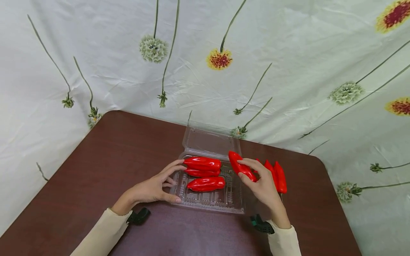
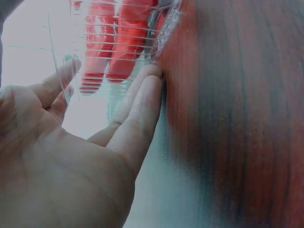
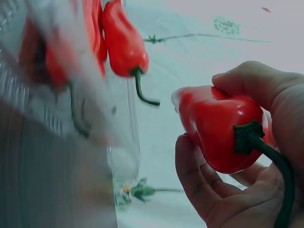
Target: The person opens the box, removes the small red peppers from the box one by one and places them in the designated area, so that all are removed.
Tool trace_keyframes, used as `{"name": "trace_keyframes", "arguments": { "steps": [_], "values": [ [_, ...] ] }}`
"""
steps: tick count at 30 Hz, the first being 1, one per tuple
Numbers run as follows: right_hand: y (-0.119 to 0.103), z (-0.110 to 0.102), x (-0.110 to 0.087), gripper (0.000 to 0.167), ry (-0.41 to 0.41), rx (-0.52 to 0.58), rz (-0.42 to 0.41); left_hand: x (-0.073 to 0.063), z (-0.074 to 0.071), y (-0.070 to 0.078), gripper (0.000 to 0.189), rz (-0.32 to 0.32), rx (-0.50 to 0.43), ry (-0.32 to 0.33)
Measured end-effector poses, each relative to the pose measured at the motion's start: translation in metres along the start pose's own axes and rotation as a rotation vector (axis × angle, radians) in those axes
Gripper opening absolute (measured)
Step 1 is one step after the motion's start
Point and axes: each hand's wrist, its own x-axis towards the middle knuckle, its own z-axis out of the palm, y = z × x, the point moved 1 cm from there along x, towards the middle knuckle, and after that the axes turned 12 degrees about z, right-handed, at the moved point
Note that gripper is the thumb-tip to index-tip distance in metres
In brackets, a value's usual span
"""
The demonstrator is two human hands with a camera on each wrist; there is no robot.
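A clear plastic clamshell box (image 1: 235,204) stands on the table with its lid (image 1: 211,140) folded back. Three long red peppers lie crosswise in it, the nearest pepper (image 1: 206,184) a little apart from the other two. My left hand (image 1: 148,188) rests along the box's left side, fingers extended and touching its wall, thumb by the front corner. In the left wrist view two straight fingers (image 2: 142,109) reach the box's lower edge. My right hand (image 1: 264,185) holds another red pepper (image 3: 218,128) between thumb and fingers, just right of the box; its green stem (image 3: 268,149) points toward the wrist.
Several more red peppers (image 1: 280,177) lie side by side on the brown table (image 1: 144,142), right of the box and partly behind my right hand. A white cloth with printed flowers (image 1: 128,81) hangs behind the table's far edge.
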Motion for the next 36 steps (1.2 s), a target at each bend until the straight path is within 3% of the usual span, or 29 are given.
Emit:
{"name": "trace_keyframes", "arguments": {
  "steps": [18, 29, 36],
  "values": [
    [0.043, -0.053, -0.016, 0.040, 0.157, -0.057, 0.204, 0.000, 0.001, 0.000, 0.093, -0.011, -0.008, 0.002],
    [0.055, -0.070, -0.020, 0.039, 0.186, -0.067, 0.243, -0.001, -0.001, 0.002, 0.090, 0.014, -0.002, -0.004],
    [0.068, -0.081, -0.024, 0.036, 0.286, -0.105, 0.286, 0.000, 0.000, 0.002, 0.090, 0.010, 0.000, -0.003]
  ]
}}
